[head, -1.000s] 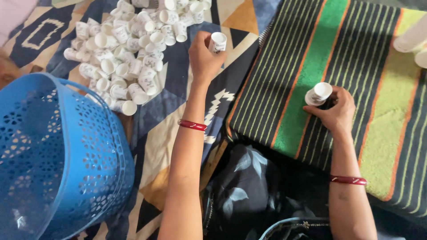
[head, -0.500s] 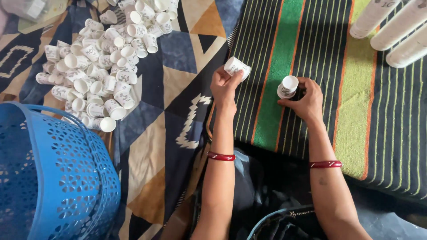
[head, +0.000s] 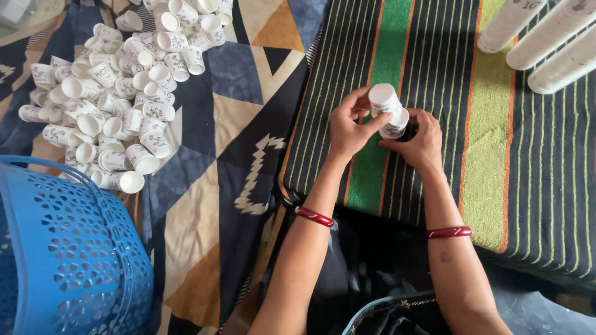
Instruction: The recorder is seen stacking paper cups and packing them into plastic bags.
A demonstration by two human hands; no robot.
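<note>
My left hand (head: pixel 347 127) holds a small white paper cup (head: pixel 383 99) upside down, its mouth meeting a short stack of white cups (head: pixel 397 124) that my right hand (head: pixel 421 141) grips from the right. Both hands are together over a striped green and black mat (head: pixel 434 74). A red bangle sits on each wrist. A big heap of loose white paper cups (head: pixel 118 93) lies on the patterned cloth to the far left of my hands.
A blue perforated plastic basket (head: pixel 68 248) stands at the lower left. Three long stacks of white cups (head: pixel 546 37) lie on the mat at the top right. A patterned blue, tan and orange cloth (head: pixel 242 124) covers the floor.
My left hand carried a single cup from near the heap across to the right and brought it onto the stack in my right hand. The view shifted slightly.
</note>
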